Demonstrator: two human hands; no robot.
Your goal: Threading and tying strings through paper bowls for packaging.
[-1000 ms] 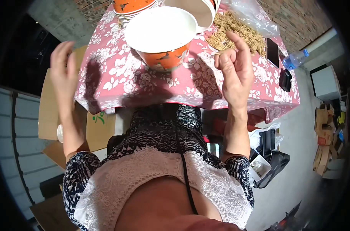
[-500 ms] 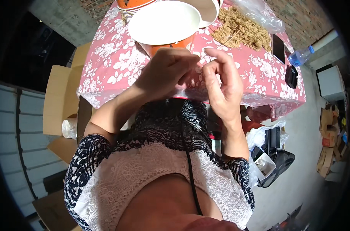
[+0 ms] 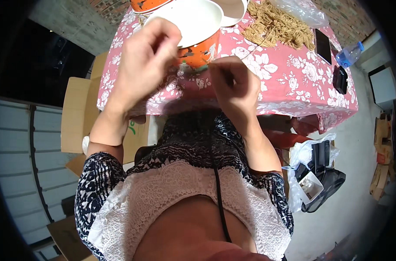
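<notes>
My left hand (image 3: 146, 65) is raised in front of the white oval lid (image 3: 198, 24), its fingers curled in a pinch. Whatever lies between those fingertips is too small to make out. Lower and to the right, my right hand (image 3: 236, 82) is closed, thumb against forefinger, in shadow. From it a thin tan string (image 3: 253, 51) runs up toward a loose heap of tan string (image 3: 278, 27). The lid rests on an orange patterned box (image 3: 200, 51), just beyond my hands. Any string spanning the gap between both hands cannot be seen clearly.
A pink floral tablecloth (image 3: 300, 80) covers the table. At the right lie a phone (image 3: 323, 45), a small black case (image 3: 340, 79) and a plastic bottle (image 3: 350, 54). Another orange box (image 3: 148, 5) stands at the back. A cardboard carton (image 3: 78, 122) sits on the left.
My hands have moved apart from close together: the left went up and leftward, the right slightly down and leftward. The right fingers, earlier partly spread, are now curled closed. The view shifted slightly.
</notes>
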